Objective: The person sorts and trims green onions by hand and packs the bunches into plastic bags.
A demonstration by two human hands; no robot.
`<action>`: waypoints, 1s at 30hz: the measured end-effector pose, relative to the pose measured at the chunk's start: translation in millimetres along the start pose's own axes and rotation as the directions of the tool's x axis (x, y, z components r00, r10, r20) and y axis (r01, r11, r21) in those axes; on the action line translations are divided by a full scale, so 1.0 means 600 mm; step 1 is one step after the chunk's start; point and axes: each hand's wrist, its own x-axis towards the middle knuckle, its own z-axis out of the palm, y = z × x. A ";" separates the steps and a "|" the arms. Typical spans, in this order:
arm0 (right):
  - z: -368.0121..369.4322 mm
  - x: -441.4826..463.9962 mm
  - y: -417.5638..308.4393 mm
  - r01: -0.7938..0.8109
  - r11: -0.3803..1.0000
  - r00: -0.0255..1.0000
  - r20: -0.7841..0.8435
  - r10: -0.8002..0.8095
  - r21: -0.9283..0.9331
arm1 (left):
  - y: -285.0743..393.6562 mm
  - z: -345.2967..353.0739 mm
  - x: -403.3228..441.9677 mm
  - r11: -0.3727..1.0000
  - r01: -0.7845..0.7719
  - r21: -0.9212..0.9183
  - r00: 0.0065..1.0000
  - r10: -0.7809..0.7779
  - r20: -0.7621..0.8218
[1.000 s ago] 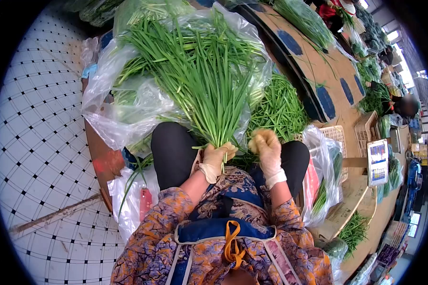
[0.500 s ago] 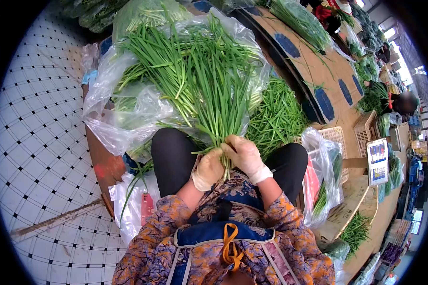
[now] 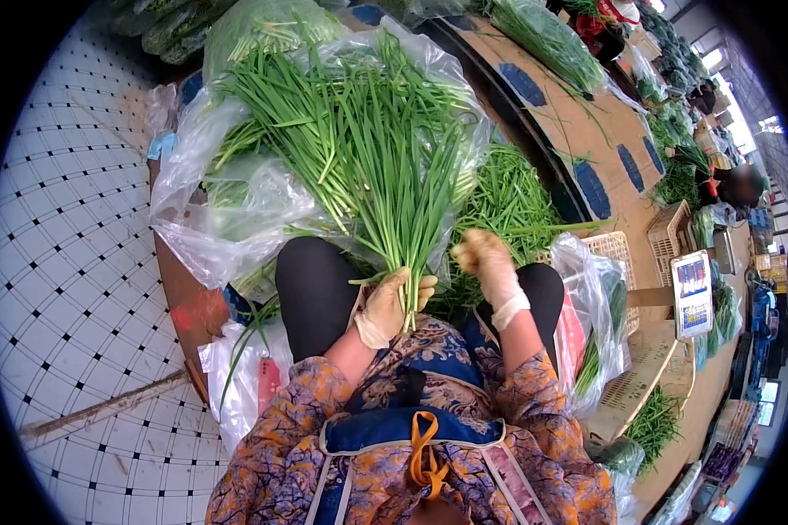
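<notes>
My left hand [image 3: 385, 306], in a pale glove, is closed round the lower stems of a bunch of garlic chives [image 3: 407, 206]. The bunch fans out away from me, its leaves resting over more chives on a clear plastic sheet [image 3: 188, 223]. My right hand [image 3: 486, 258], also gloved, is apart from the bunch, over my right knee, with its fingers curled. A long green chive leaf [image 3: 552, 228] sticks out to the right from it. Beyond that hand lies a heap of loose green leaves [image 3: 512, 197].
Bagged greens [image 3: 267, 35] lie at the far side. At right are a plastic crate [image 3: 617, 254], a clear bag [image 3: 600, 350] of greens and a scale display [image 3: 693, 295]. A brown board [image 3: 560, 131] runs along the upper right. Other people are in the background.
My right hand has left the stems and moved right, with a leaf now trailing from it. My left hand stays on the bunch.
</notes>
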 end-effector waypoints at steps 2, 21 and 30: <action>0.028 -0.009 -0.001 -0.079 0.964 0.992 0.075 0.101 -0.255 | 0.001 0.007 -0.003 1.000 -0.011 -0.022 1.000 0.011 0.006; 0.063 -0.068 -0.034 0.346 0.831 0.914 0.357 -0.193 -0.435 | 0.014 0.056 -0.017 0.998 -0.064 -0.027 0.989 0.067 0.134; 0.073 -0.099 0.001 0.772 0.415 0.631 0.660 -0.407 -0.482 | -0.007 -0.005 0.008 0.998 -0.034 0.045 0.998 0.036 -0.050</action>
